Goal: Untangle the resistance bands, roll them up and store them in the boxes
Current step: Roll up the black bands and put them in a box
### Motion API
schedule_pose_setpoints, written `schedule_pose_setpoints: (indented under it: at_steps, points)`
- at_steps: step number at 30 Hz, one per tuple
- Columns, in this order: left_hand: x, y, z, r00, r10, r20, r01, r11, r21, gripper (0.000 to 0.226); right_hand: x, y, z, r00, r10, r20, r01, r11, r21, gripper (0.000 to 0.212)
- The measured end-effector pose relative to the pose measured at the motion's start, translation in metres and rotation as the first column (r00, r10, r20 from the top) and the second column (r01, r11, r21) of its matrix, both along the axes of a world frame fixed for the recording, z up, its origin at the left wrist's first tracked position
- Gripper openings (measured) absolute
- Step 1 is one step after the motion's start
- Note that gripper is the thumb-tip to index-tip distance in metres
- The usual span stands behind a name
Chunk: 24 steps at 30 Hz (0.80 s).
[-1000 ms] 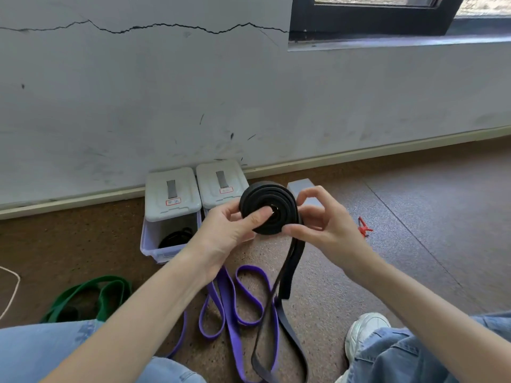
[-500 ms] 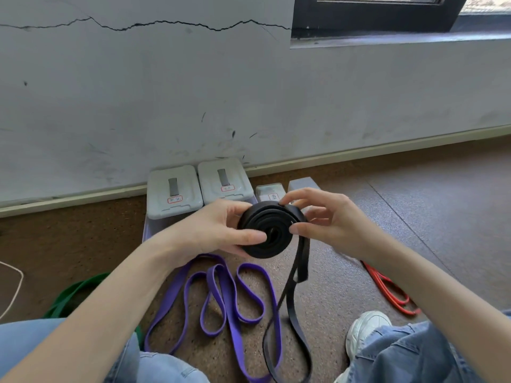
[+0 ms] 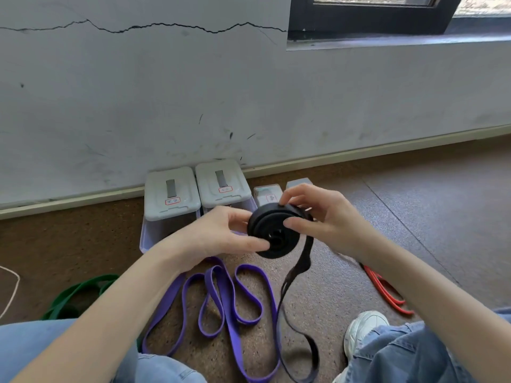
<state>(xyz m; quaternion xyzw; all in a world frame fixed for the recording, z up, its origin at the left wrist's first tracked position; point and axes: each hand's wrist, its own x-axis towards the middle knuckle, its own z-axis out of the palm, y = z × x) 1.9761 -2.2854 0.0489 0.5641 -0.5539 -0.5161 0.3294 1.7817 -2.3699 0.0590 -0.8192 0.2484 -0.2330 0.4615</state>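
Resistance bands, four: one black band [image 3: 272, 232], part-rolled, between both hands; one purple band [image 3: 231, 297] below the hands; one green band [image 3: 74, 295] lower left of them; one red band [image 3: 385, 293] lower right; storage boxes, four: two large [image 3: 171, 197] [image 3: 222, 182], two small [image 3: 266, 193] [image 3: 297, 183], beyond the hands.

Black band [image 3: 272, 233], partly coiled, with a black tail hanging below the coil. Purple band [image 3: 229, 297], looped on the floor directly below the black coil. Green band [image 3: 74, 295], far left of the coil. Red band [image 3: 387, 294], lower right of the coil. Pale grey box lids [image 3: 171, 196], above and left of the coil, each with a dark grey centre strip and a red-bordered white label. Speckled brown floor [image 3: 428, 217]. White shoe [image 3: 365, 327]. Blue denim jeans [image 3: 414, 355].
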Motion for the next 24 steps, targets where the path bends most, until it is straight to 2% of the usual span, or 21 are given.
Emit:
schedule_pose_setpoints:
  at_steps: [2, 4, 6, 8, 10, 12, 14, 16, 18, 20, 24]
  points:
    - [-0.005, 0.0, -0.004, 0.999, -0.039, -0.025, 0.039, 0.999, -0.005, 0.03, 0.002, 0.002, 0.003, 0.998, 0.037, -0.053, -0.042, 0.994, -0.097, 0.028]
    - [-0.007, 0.001, -0.007, 0.997, 0.004, -0.075, -0.005, 1.0, -0.017, 0.028, 0.003, 0.001, 0.003, 0.999, 0.026, -0.035, -0.03, 0.995, -0.095, 0.029]
    - [-0.005, 0.001, -0.006, 0.988, 0.054, -0.145, -0.057, 0.998, -0.014, 0.03, 0.001, -0.001, 0.002, 0.999, -0.011, 0.041, 0.009, 0.999, 0.037, 0.028]
    - [0.002, -0.001, -0.001, 0.946, 0.14, -0.292, -0.147, 0.989, -0.001, 0.035, -0.001, -0.004, 0.001, 0.988, -0.087, 0.129, 0.058, 0.975, 0.213, 0.027]
    - [0.005, -0.003, 0.002, 0.857, 0.237, -0.457, -0.25, 0.968, 0.032, 0.037, -0.002, -0.004, -0.002, 0.976, -0.134, 0.171, 0.079, 0.953, 0.293, 0.024]
    - [-0.001, -0.004, 0.0, 0.802, 0.285, -0.526, -0.297, 0.953, 0.063, 0.04, 0.002, -0.001, -0.006, 0.975, -0.133, 0.177, 0.07, 0.944, 0.322, 0.027]
    - [-0.006, -0.003, -0.007, 0.798, 0.294, -0.526, -0.297, 0.951, 0.081, 0.04, 0.005, 0.002, -0.01, 0.974, -0.151, 0.17, 0.087, 0.938, 0.335, 0.025]
    - [-0.006, -0.001, -0.008, 0.857, 0.251, -0.45, -0.247, 0.967, 0.069, 0.039, 0.004, 0.002, -0.01, 0.97, -0.167, 0.179, 0.102, 0.94, 0.325, 0.022]
    - [0.001, 0.001, -0.005, 0.928, 0.159, -0.337, -0.158, 0.987, 0.03, 0.035, 0.001, -0.002, -0.006, 0.978, -0.127, 0.165, 0.085, 0.966, 0.243, 0.022]
    - [0.005, 0.001, -0.003, 0.948, 0.073, -0.311, -0.071, 0.997, 0.018, 0.034, 0.0, -0.003, -0.001, 0.992, -0.073, 0.107, 0.062, 0.993, 0.105, 0.024]
    - [-0.002, -0.001, -0.007, 0.982, 0.081, -0.17, -0.088, 0.996, -0.033, 0.034, 0.001, -0.001, -0.001, 0.993, -0.084, 0.081, 0.082, 0.996, 0.03, 0.026]
